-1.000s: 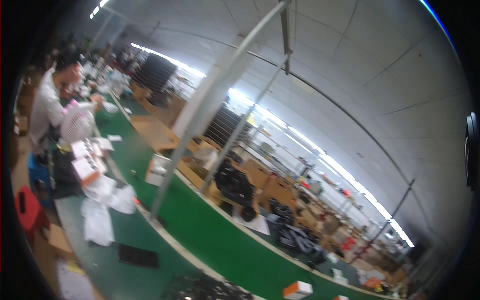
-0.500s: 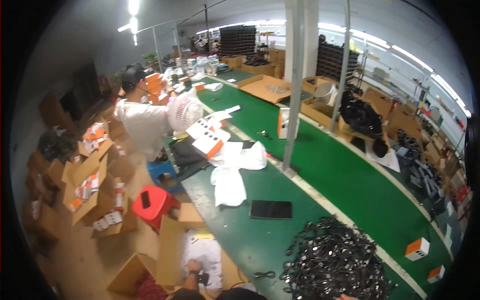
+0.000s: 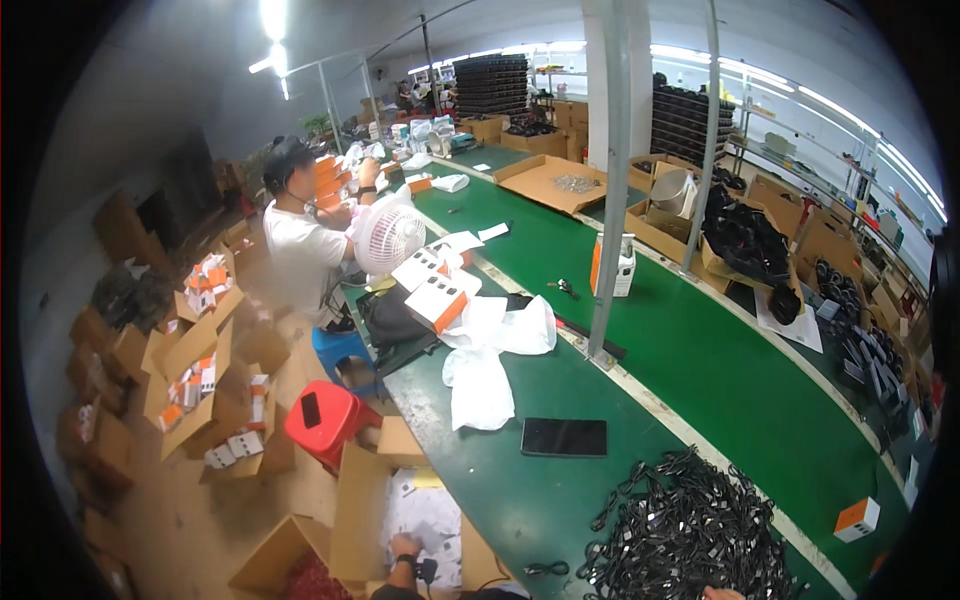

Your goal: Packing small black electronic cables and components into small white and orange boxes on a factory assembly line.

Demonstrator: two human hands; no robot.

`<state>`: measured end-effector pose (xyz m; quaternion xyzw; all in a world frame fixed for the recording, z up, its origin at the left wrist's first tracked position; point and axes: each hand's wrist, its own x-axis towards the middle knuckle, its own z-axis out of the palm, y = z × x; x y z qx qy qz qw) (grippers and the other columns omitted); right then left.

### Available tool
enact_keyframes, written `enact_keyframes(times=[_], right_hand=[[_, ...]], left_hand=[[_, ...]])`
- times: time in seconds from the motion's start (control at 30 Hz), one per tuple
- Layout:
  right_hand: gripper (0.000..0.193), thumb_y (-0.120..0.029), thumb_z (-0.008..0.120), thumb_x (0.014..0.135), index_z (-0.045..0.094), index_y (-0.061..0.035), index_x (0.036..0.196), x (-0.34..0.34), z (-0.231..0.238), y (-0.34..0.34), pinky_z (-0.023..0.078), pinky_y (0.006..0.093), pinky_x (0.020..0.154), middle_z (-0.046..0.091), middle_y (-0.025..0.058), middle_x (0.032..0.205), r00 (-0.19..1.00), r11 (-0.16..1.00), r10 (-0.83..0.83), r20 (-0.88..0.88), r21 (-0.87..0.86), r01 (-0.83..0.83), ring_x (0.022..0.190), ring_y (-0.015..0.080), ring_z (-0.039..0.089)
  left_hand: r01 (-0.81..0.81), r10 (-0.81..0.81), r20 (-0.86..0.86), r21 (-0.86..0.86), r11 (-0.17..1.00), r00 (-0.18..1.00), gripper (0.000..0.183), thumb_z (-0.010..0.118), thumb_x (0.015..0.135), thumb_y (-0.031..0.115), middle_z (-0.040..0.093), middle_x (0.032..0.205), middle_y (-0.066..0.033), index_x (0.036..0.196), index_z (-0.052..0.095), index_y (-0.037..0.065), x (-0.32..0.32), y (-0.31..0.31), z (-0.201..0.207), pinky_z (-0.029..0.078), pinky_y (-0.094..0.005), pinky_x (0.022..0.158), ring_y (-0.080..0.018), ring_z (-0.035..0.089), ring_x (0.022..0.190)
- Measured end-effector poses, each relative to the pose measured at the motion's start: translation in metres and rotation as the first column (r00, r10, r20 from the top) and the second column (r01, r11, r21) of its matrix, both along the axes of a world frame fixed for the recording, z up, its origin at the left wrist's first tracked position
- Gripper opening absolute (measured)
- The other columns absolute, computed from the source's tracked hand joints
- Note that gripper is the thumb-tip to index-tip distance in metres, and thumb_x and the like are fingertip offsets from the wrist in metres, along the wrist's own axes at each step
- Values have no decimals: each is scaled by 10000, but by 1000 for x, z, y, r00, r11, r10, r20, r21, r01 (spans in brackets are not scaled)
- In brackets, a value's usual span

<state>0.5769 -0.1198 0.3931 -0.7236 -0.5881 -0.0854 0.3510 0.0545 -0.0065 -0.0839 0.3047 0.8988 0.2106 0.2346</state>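
My left hand (image 3: 405, 547) reaches down into an open cardboard box (image 3: 357, 515) at the lower edge, over white sheets or bags (image 3: 440, 510) with dark marks. A greyish patch shows beside its fingers; whether they grip it is unclear. A dark band circles that wrist, with a small black object beside it. Only a bit of my right hand (image 3: 722, 594) shows at the bottom edge, against a big heap of black cables (image 3: 690, 530); its fingers are mostly out of sight. One coiled black cable (image 3: 546, 568) lies left of the heap.
A black tablet-like slab (image 3: 564, 437) and white plastic bags (image 3: 480, 390) lie on the green table. Past a pale rail runs a green belt with orange-white boxes (image 3: 857, 520). A metal post (image 3: 606, 200), red stool (image 3: 325, 425), fan (image 3: 390, 235) and co-worker (image 3: 305, 235) stand nearby.
The whole view has shifted, so things sit lower and further right. The orange-white box behind the post has moved a little rightward along the belt. The co-worker's hand has risen.
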Motion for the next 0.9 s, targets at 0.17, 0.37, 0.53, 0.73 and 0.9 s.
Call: enact_keyframes(times=[0.17, 0.37, 0.53, 0.73, 0.9], right_hand=[[136, -16, 665, 1055, 787, 31, 1092, -9, 4, 11, 592, 478, 845, 762, 209, 1065, 998, 997, 63, -11, 42, -62, 958, 392, 723], [136, -24, 669, 1061, 792, 24, 1093, -6, -9, 7, 590, 441, 805, 770, 186, 1041, 996, 997, 62, 59, 33, -64, 909, 337, 730], [131, -35, 669, 1067, 787, 19, 1087, 5, 8, 9, 586, 400, 726, 766, 183, 1030, 977, 993, 114, 180, 20, -119, 861, 324, 731], [156, -8, 718, 1008, 766, 15, 1155, -9, 12, 26, 578, 420, 822, 746, 191, 1109, 991, 983, 131, 17, -132, -128, 997, 360, 703], [267, -62, 782, 956, 754, -22, 1219, 0, 13, 39, 565, 450, 933, 737, 170, 1158, 989, 960, 134, -61, -241, -145, 1075, 371, 684]], left_hand=[[226, -310, -389, -247, 942, 867, 486, 730, 884, 581, 800, 922, -206, 883, 847, 109, -42, -18, -17, 594, -555, 887, -414, 769, 882], [-180, 184, -30, 99, 979, 982, 352, 938, 735, 293, 809, 971, -216, 958, 851, 34, -22, 3, -10, 617, -468, 884, -389, 786, 931], [-302, 300, 39, 74, 950, 953, 564, 940, 779, 303, 786, 1187, -228, 1241, 782, 22, -39, -6, -20, 566, -465, 1037, -389, 742, 1160], [-318, 274, 168, 608, 727, 947, 481, 778, 965, 83, 716, 1313, -202, 1401, 633, -60, -30, 25, 46, 527, -391, 1054, -284, 686, 1174], [-28, -103, 80, 904, 427, 991, 321, 710, 1010, 51, 731, 1296, -139, 1325, 683, -11, 67, 141, 302, 550, -365, 995, -219, 689, 1126]])
